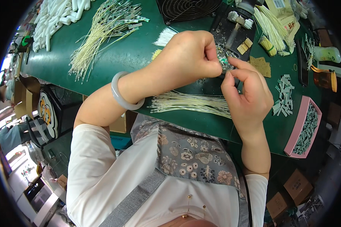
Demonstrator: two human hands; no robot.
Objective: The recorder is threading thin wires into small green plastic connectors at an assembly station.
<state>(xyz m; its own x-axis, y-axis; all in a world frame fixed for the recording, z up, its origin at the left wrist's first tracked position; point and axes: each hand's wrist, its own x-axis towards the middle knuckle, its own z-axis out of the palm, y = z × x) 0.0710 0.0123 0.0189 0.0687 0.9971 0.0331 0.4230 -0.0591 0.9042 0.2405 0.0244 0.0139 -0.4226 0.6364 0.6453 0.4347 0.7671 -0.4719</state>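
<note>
My left hand (195, 56), a pale bangle on its wrist, is closed with thumb and fingers pressed together. Facing it, my right hand (250, 85) pinches with thumb and forefinger. A small green piece like a circuit board (224, 60) shows between the two sets of fingertips; which hand grips it is hard to see. Under my wrists lies a bundle of thin pale wires (193, 104). Behind the hands stands a dark work stand with a soldering iron-like tool (234, 34) and scattered bits around it.
On the green table (45, 70) lie wires with small boards (106, 34), white tubes (60, 17) and grey-green pieces (284, 96). A pink box (296, 138) of similar pieces is at the right edge. A black fan (187, 13) stands at the back, a brown sponge (260, 66) nearer.
</note>
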